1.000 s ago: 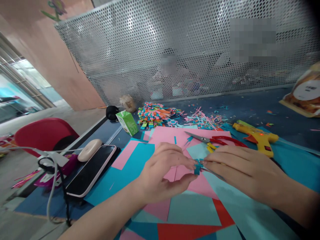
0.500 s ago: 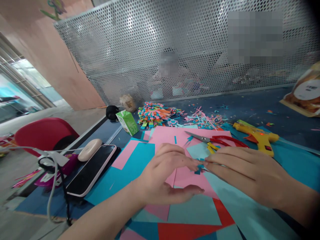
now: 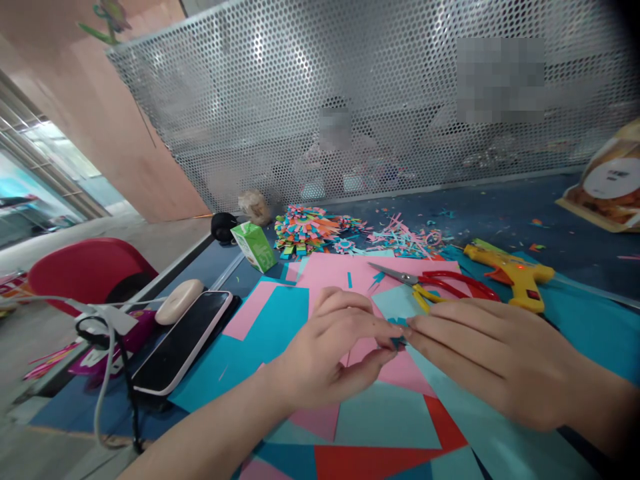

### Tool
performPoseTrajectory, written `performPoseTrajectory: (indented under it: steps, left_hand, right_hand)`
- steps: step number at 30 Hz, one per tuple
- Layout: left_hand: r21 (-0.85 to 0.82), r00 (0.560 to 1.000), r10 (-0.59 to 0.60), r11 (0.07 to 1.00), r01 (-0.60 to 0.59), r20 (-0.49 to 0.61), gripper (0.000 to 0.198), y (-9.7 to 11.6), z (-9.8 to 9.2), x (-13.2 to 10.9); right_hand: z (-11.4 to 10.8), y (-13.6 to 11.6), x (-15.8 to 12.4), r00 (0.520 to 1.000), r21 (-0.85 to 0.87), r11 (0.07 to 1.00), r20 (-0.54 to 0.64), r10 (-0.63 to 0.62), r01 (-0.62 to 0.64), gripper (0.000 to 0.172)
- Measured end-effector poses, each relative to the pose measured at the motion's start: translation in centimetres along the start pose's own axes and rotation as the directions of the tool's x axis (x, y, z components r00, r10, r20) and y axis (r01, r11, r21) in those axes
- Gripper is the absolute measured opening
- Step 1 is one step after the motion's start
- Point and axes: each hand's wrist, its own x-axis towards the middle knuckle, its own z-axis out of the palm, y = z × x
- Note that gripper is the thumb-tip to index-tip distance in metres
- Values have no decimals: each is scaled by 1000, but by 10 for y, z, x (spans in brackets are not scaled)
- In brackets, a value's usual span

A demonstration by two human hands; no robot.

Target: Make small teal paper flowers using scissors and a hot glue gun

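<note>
Between my fingertips is a small blue paper piece (image 3: 398, 341), partly hidden by them. My left hand (image 3: 345, 350) pinches it with thumb and index finger. From the other side, the fingers of my right hand (image 3: 485, 357) are pressed together and meet the same piece at their tips. Pink paper (image 3: 340, 270) and light blue paper sheets (image 3: 385, 420) lie beneath my hands. Red-handled scissors (image 3: 415, 277) rest just beyond my right hand, with a yellow-handled tool (image 3: 421, 300) partly covered beside them. A yellow glue gun (image 3: 520, 270) lies farther right.
Paper flowers (image 3: 305, 230) and shredded strips (image 3: 407, 237) lie toward the back, before a perforated metal screen (image 3: 280, 120). A green drink carton (image 3: 254, 247), a phone (image 3: 185, 343) and a pale oval case (image 3: 179, 301) are at left. A snack bag (image 3: 610, 180) stands right.
My left thumb has come up toward the index finger, closing on the blue paper piece. My right hand stays nearly in place, its fingertips still at the piece.
</note>
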Motion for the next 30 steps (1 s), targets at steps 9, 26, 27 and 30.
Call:
performPoseTrajectory:
  steps: [9,26,27,30]
  left_hand:
    - [12,998,1,1000,0,-61,26,-1,1,0]
    - [317,968,246,922,-222,-37,31,-3,-3,-2]
    - [328,968,247,919,-221,-42,31,-4,-3,-2]
    - [345,969,242,914,-211,-50,27,-4,-2,-1]
  right_hand:
    - [-2,0,5,999,17,999,-31,-27,28,29]
    - [-4,1,8,999,1,1000,-51,1,-1,29]
    - [-5,1,8,999,-1,1000,-53,4,-4,29]
    - [-4,1,6,999,7,1000,-45,6,-5,30]
